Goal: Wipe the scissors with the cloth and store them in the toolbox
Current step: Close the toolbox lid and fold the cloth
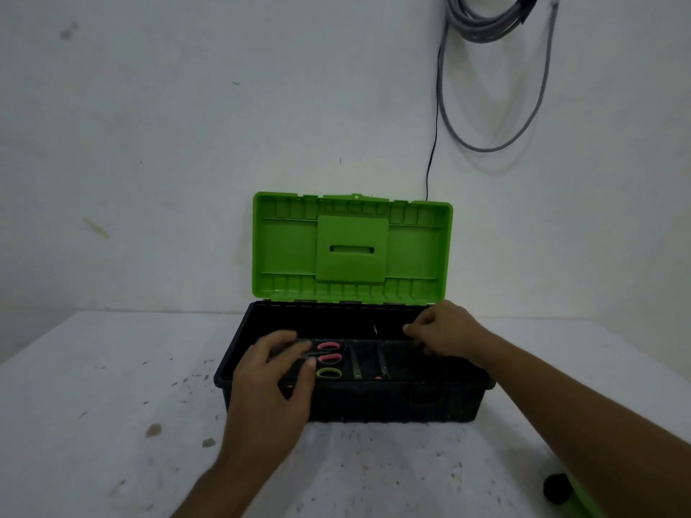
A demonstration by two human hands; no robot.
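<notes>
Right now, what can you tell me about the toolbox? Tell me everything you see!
The toolbox looks plastic: a black base, scuffed and dusty, and a bright green lid standing open against the wall. It sits on a speckled white table. Inside lie pink-handled scissors and a green handle loop. The left hand rests over its front left rim; the right hand reaches inside.

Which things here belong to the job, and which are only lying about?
For the job: toolbox, pink-handled scissors, green-handled scissors, left hand, right hand.
Lying about: coiled grey cable, black-and-green object at the table edge.
</notes>
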